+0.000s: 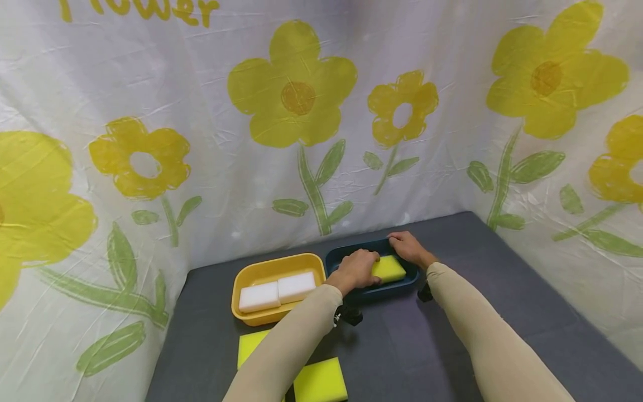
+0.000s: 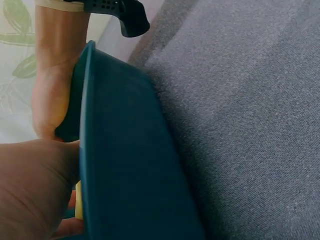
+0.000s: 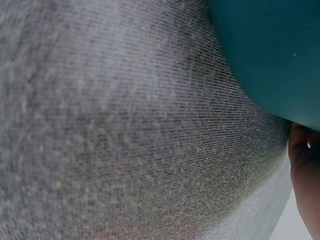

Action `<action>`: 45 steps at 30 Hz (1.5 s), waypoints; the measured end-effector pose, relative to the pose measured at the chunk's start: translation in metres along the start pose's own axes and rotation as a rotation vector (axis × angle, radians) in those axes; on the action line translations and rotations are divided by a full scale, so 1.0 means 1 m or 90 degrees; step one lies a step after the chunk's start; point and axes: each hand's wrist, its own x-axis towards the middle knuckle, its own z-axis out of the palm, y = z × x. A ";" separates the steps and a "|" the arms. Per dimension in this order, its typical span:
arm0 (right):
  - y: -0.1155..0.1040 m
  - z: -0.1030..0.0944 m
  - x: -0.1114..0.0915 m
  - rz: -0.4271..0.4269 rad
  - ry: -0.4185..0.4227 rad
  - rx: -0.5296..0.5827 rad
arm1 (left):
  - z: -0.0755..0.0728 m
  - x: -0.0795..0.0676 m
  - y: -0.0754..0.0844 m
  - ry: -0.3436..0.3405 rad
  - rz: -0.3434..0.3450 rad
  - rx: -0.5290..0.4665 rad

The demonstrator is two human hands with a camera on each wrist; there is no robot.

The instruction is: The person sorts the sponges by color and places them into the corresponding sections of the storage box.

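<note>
My left hand [image 1: 358, 269] reaches into a dark teal tray [image 1: 335, 258] and grips a yellow sponge [image 1: 389, 269] there, with fingers on its far side and thumb on its near side. In the left wrist view, a sliver of the sponge [image 2: 79, 200] shows by the fingers, behind the wall of the tray [image 2: 125, 125]. My right hand [image 1: 408, 248] holds the tray's rim at its far right corner. The right wrist view shows part of that hand [image 3: 305, 170] against the tray's underside [image 3: 280, 55]; most fingers are hidden there.
Left of the teal tray stands an orange-yellow tray [image 1: 240, 282] with two white sponges [image 1: 278, 291] side by side. Nearer on the dark grey tabletop [image 1: 397, 346] lie yellow sponges [image 1: 320, 382], partly covered by the left sleeve. A flower-printed curtain [image 1: 211, 167] hangs behind the table.
</note>
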 end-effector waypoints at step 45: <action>0.006 0.002 0.003 -0.006 0.002 0.008 | -0.026 -0.016 0.017 0.007 0.055 0.083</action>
